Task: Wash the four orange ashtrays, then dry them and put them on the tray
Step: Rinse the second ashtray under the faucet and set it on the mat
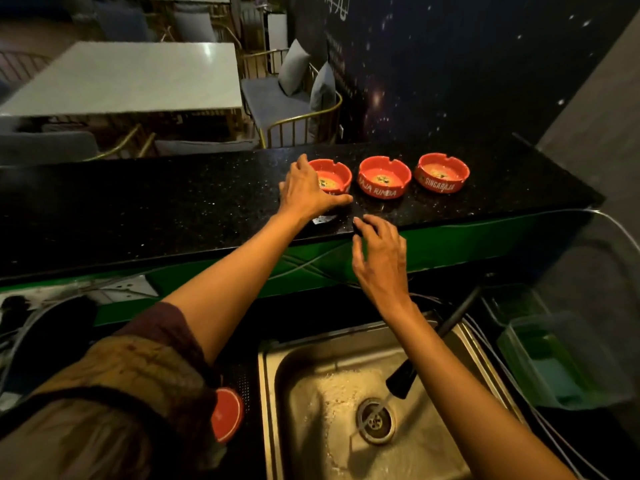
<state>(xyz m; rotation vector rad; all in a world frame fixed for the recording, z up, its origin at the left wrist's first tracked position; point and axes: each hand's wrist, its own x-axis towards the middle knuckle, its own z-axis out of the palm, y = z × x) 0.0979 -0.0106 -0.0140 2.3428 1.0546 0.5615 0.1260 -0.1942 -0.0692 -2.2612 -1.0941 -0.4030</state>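
Three orange ashtrays stand in a row on the black counter (173, 209): the left ashtray (334, 174), the middle ashtray (384, 176) and the right ashtray (442, 172). My left hand (304, 188) reaches over the left one, thumb at its near wall and fingers at its far left rim. My right hand (379, 251) hovers at the counter's near edge with fingers spread, holding nothing. A fourth orange ashtray (227, 414) lies upside down beside the sink, partly hidden by my sleeve.
A steel sink (311, 358) lies below the counter, with a black tap (401, 375) running water into the drain (375, 420). A green plastic container (561, 358) sits at the right. Cables run along the green panel under the counter. Tables and chairs stand beyond.
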